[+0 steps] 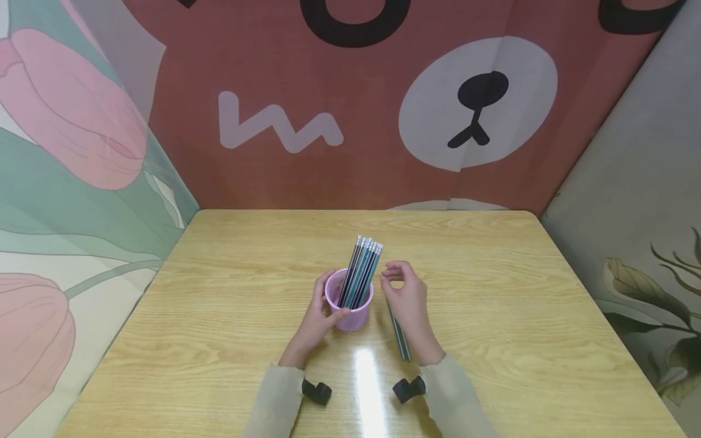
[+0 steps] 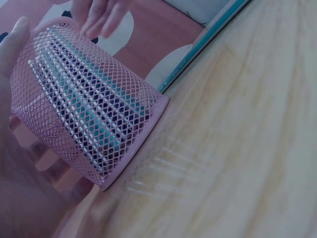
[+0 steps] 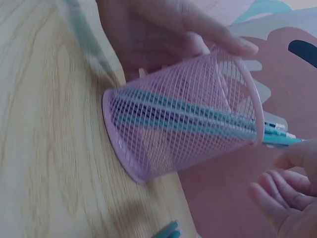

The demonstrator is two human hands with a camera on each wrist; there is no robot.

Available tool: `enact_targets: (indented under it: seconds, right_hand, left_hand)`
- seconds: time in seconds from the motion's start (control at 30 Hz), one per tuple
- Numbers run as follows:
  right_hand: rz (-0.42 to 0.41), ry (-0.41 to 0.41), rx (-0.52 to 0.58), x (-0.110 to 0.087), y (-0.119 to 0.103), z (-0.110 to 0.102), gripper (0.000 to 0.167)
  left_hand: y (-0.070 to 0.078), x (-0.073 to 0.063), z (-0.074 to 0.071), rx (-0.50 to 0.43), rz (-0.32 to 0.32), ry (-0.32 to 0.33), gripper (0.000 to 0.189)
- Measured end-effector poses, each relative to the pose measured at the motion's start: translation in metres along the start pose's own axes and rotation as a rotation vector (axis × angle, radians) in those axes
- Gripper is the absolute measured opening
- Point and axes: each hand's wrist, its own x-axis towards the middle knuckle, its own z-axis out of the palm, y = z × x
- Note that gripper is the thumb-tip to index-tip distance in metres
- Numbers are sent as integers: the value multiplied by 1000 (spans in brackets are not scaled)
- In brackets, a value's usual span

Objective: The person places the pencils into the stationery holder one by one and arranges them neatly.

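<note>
My left hand (image 1: 314, 319) grips a pink mesh pencil cup (image 1: 350, 320), its thumb near the front rim and the fingers round the left side. Inside the cup a bundle of striped pencils (image 1: 360, 271) in teal, black and white leans to the right, silver eraser ends up. Just right of the rim is my right hand (image 1: 408, 298), its fingers loosely bent with nothing seen held between them. In the right wrist view its fingertips (image 3: 267, 196) are close to the pencils' eraser ends. Under that hand a couple of teal pencils (image 1: 401, 340) lie on the table, partly hidden.
The wooden table (image 1: 246, 255) carries the cup and the loose pencils. A printed cloth with a bear face (image 1: 263, 176) hangs behind the far edge, and patterned cloths flank both sides. Black wrist cameras (image 1: 316, 392) sit at both cuffs.
</note>
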Motion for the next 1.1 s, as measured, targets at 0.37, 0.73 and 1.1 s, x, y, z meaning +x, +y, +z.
enact_targets:
  seconds: [0.37, 0.73, 1.1]
  right_hand:
    - [103, -114, -202, 3, 14, -9, 29]
    - [165, -218, -425, 1, 35, -10, 26]
    - [167, -261, -508, -1, 45, -8, 28]
  left_hand:
    - [1, -1, 1, 7, -24, 20, 86]
    - [4, 0, 1, -12, -6, -2, 89]
    - [4, -1, 1, -8, -8, 6, 88]
